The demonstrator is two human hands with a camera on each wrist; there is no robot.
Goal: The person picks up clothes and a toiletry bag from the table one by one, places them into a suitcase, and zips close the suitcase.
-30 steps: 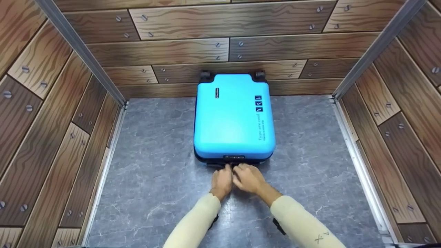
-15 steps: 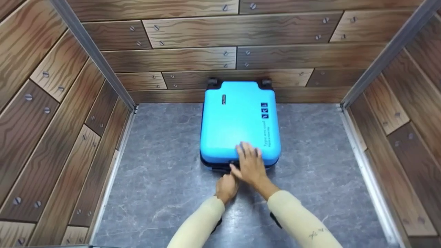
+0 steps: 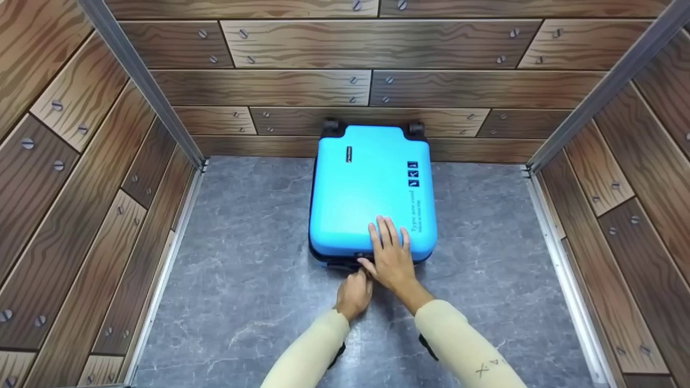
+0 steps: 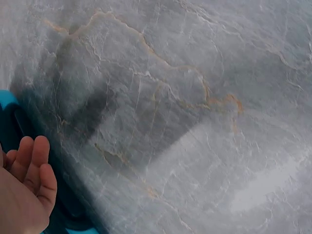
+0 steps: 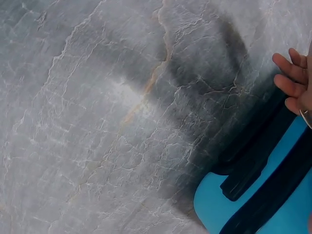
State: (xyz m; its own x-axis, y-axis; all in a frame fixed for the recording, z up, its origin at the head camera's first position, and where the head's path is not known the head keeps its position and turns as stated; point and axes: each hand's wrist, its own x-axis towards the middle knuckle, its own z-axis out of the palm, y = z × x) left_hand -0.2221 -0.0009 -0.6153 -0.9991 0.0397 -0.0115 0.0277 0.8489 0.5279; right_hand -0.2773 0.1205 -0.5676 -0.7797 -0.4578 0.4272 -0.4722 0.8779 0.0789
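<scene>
A bright blue hard-shell suitcase (image 3: 366, 188) lies flat on the floor, its wheels (image 3: 332, 128) toward the back wall. My right hand (image 3: 392, 264) rests on the shell's near edge with fingers spread and straight. Beside it, my left hand (image 3: 353, 293) has curled fingers at the near side, below the small lock (image 3: 362, 255). A thin metal zipper pull (image 5: 306, 118) shows at curled fingers in the right wrist view; the pinch itself is mostly hidden. The black side handle (image 5: 253, 168) runs along that side. In the left wrist view, curled fingers (image 4: 39, 170) are beside the suitcase.
Grey marbled floor (image 3: 242, 242) surrounds the suitcase. A wood-plank-patterned back wall (image 3: 302, 86) stands close behind the wheels. Similar side walls (image 3: 609, 178) rise left and right, with metal strips (image 3: 560, 275) along the floor edges.
My right hand has left the near side next to the left hand and now lies flat on the shell. The left hand stays at the near side; the suitcase appears still.
</scene>
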